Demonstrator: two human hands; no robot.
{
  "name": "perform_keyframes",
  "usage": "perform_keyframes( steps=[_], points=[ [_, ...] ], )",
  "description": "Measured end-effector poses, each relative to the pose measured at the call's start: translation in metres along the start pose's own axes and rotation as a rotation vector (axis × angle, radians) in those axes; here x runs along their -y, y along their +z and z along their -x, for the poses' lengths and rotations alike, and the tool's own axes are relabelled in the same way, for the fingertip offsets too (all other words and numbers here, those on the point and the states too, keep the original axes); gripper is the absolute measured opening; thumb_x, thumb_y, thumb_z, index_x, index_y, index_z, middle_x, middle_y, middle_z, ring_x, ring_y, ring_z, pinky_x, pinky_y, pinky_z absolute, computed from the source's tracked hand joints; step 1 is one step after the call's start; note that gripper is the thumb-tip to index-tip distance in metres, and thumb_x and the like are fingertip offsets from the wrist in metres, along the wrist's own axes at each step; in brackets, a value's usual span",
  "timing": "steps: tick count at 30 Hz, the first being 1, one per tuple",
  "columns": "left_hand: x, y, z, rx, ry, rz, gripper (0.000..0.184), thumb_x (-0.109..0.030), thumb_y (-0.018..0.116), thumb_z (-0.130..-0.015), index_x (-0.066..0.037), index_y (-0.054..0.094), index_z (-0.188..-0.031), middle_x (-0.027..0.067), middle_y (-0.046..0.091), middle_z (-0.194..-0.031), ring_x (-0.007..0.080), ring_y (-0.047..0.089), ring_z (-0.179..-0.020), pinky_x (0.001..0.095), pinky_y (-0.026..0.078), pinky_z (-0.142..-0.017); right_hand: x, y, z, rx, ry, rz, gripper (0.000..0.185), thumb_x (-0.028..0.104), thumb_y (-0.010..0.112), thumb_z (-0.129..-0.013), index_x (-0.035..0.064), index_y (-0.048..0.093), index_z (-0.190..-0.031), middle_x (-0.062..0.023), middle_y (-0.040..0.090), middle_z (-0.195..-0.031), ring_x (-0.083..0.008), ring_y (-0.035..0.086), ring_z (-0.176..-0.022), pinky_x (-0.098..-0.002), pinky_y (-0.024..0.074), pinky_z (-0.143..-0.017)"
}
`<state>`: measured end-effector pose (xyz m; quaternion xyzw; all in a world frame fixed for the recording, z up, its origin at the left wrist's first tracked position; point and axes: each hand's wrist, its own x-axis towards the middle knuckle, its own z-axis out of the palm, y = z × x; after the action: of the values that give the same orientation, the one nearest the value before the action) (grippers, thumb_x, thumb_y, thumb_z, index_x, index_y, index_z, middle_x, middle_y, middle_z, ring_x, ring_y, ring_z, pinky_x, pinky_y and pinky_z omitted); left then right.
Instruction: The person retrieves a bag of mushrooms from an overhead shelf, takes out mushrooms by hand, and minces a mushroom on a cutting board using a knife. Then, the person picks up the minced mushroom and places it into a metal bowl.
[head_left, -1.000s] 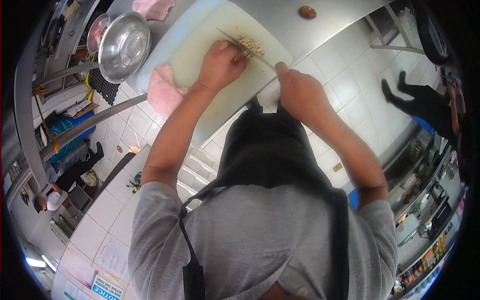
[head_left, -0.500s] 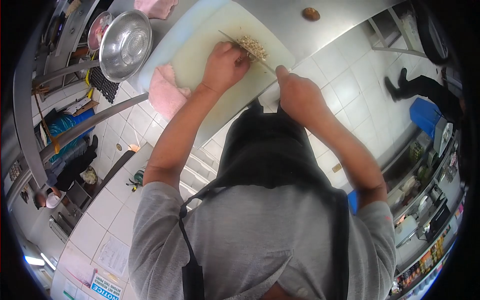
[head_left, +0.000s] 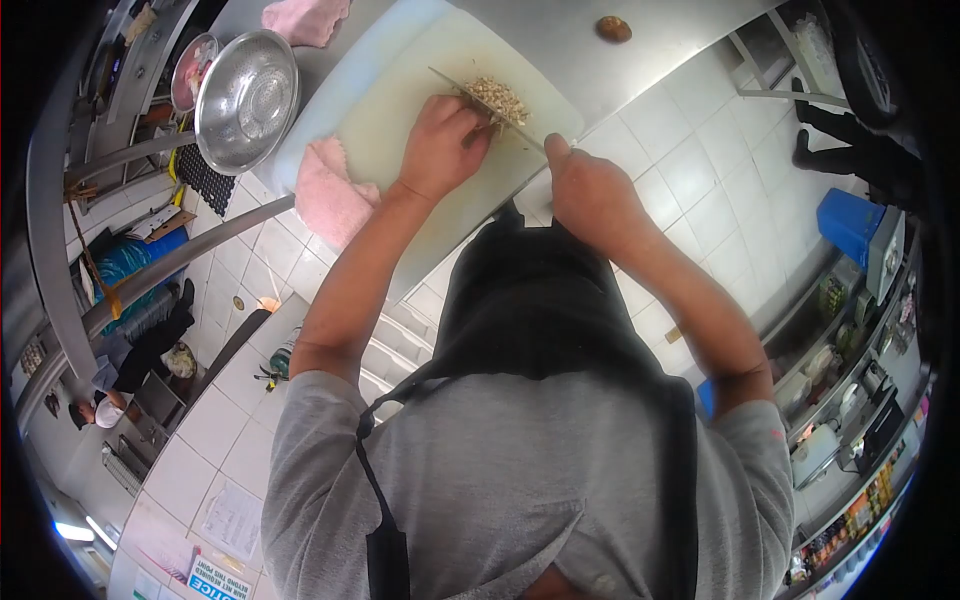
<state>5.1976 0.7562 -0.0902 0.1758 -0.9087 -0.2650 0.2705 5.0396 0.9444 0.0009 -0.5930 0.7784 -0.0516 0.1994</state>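
My right hand (head_left: 592,195) is closed round the handle of a knife (head_left: 524,135), whose long thin blade lies slantwise over the cutting board (head_left: 400,130). Close against the blade's near side is my left hand (head_left: 440,150), its fingers curled under and pressed down on the board. What those fingers hold, if anything, is hidden beneath them. A small heap of finely chopped, pale brown bits (head_left: 498,98) sits along the far side of the blade. A folded pink cloth (head_left: 335,190) rests at the board's left edge, beside my left forearm.
A metal colander (head_left: 248,102) stands left of the board, overlapping a smaller bowl (head_left: 190,75). Another pink cloth (head_left: 305,18) lies behind. On the steel table is a brown, potato-like lump (head_left: 614,29). One person (head_left: 150,350) is at far left; another's legs (head_left: 845,140) show at right.
The knife and both hands have shifted only slightly, with the blade still by the chopped heap. At the right, the other person's legs have changed position; the person at left has moved a little.
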Motion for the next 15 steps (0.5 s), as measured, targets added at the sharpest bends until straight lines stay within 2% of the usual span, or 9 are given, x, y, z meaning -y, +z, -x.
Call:
perform_keyframes(
  steps=[8,13,15],
  points=[
    [-0.012,0.002,-0.007,-0.019,0.024,-0.051,0.019,-0.01,0.088,-0.08,-0.009,0.075,-0.094,0.0059,0.069,-0.1,0.0309,0.066,-0.098,0.0414,0.058,-0.085,0.0,-0.008,0.0,0.008,-0.004,-0.011,0.015,0.001,0.058,-0.095,0.0001,0.053,-0.109,-0.0209,0.07,-0.079,-0.0391,0.075,-0.072,-0.0482,0.0604,-0.063],
    [0.001,0.01,-0.002,-0.055,0.014,-0.07,0.019,-0.01,0.091,-0.079,-0.009,0.076,-0.09,0.0063,0.07,-0.098,0.0308,0.068,-0.094,0.0418,0.059,-0.082,0.005,-0.014,0.011,-0.076,-0.015,-0.024,0.015,0.001,0.057,-0.095,0.0009,0.052,-0.109,-0.0199,0.07,-0.08,-0.0388,0.075,-0.071,-0.0483,0.06,-0.062],
    [0.002,0.006,-0.001,-0.04,0.004,-0.019,0.015,-0.01,0.088,-0.081,-0.009,0.078,-0.092,0.0071,0.07,-0.098,0.0323,0.067,-0.095,0.0435,0.058,-0.085,0.005,-0.012,0.011,-0.065,-0.021,-0.026,0.015,0.001,0.058,-0.095,0.001,0.052,-0.109,-0.0205,0.07,-0.08,-0.039,0.075,-0.072,-0.0487,0.0598,-0.063]
  ],
)
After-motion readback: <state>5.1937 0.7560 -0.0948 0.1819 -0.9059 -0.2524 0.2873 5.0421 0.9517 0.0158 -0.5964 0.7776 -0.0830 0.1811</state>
